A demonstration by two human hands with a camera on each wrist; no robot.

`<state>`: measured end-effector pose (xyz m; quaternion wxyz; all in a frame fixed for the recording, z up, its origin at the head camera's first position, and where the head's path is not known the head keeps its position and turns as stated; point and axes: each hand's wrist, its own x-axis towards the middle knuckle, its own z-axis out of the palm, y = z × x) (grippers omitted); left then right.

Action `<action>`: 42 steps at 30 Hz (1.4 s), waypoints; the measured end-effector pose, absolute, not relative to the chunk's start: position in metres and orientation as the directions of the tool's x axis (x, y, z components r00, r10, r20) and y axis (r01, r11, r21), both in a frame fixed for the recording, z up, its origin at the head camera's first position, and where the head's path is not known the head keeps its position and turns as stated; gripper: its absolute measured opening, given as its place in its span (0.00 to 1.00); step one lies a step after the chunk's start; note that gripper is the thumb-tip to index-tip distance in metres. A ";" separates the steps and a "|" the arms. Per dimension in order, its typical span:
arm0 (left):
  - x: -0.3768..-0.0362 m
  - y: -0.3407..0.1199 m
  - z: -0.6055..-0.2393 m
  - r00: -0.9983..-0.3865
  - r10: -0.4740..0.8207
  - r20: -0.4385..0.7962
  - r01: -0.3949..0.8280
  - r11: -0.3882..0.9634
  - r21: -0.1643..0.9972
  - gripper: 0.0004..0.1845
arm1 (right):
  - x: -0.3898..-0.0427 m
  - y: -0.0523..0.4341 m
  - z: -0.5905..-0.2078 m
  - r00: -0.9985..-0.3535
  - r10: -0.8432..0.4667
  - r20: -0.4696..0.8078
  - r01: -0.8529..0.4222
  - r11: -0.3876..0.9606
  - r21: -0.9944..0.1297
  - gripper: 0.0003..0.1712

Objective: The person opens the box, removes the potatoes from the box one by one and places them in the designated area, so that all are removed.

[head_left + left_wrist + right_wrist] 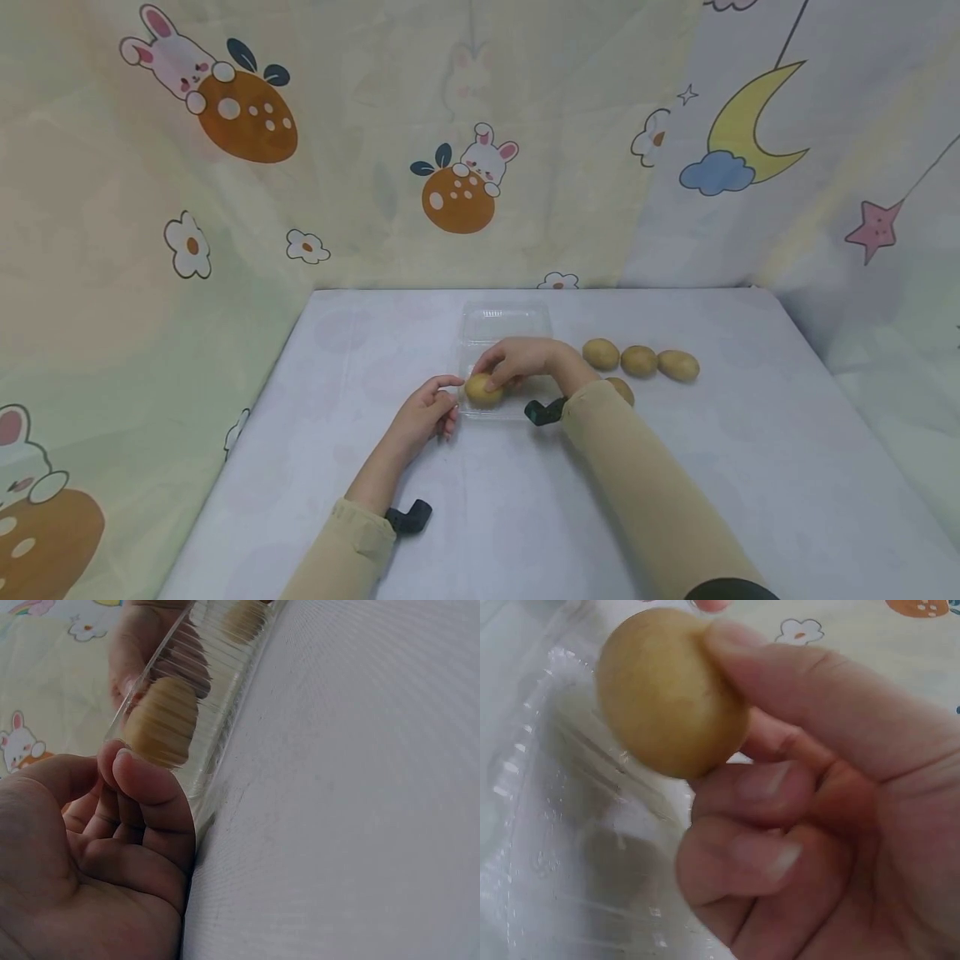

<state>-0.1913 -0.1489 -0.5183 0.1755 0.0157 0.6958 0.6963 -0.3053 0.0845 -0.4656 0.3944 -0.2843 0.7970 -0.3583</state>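
My right hand (525, 358) pinches a yellow-brown potato (482, 391) between thumb and fingers, over the near left part of a clear plastic container (504, 310). In the right wrist view the potato (671, 694) sits at the fingertips, the other fingers curled below it. At the container's left edge is my left hand (425, 417). The left wrist view shows that hand's fingers (161, 787) bent, with the tips at the plastic rim; they seem to pinch it. Through the ribbed wall the held potato (161, 724) shows blurred.
Right of the container, a row of potatoes (639, 362) lies on the white-covered table (360, 333). Another potato (622, 390) is partly hidden by the right sleeve (645, 467). Black wrist devices (408, 518) are on both arms. A printed cloth (360, 150) hangs behind the table.
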 end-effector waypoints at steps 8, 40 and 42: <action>-0.191 -0.149 -0.517 -0.937 0.267 -0.224 -0.221 0.042 0.974 0.17 | -0.302 0.095 -0.442 -0.567 -0.727 -0.387 -0.208 0.581 -0.787 0.17; -0.191 -0.150 -0.521 -0.945 0.244 -0.219 -0.213 0.051 0.976 0.15 | -0.284 0.197 -0.436 -0.770 -0.542 -0.337 -0.043 0.571 -0.820 0.24; -0.192 -0.150 -0.522 -0.945 0.243 -0.220 -0.214 0.049 0.976 0.15 | -0.281 0.205 -0.436 -0.789 -0.516 -0.333 -0.032 0.576 -0.817 0.23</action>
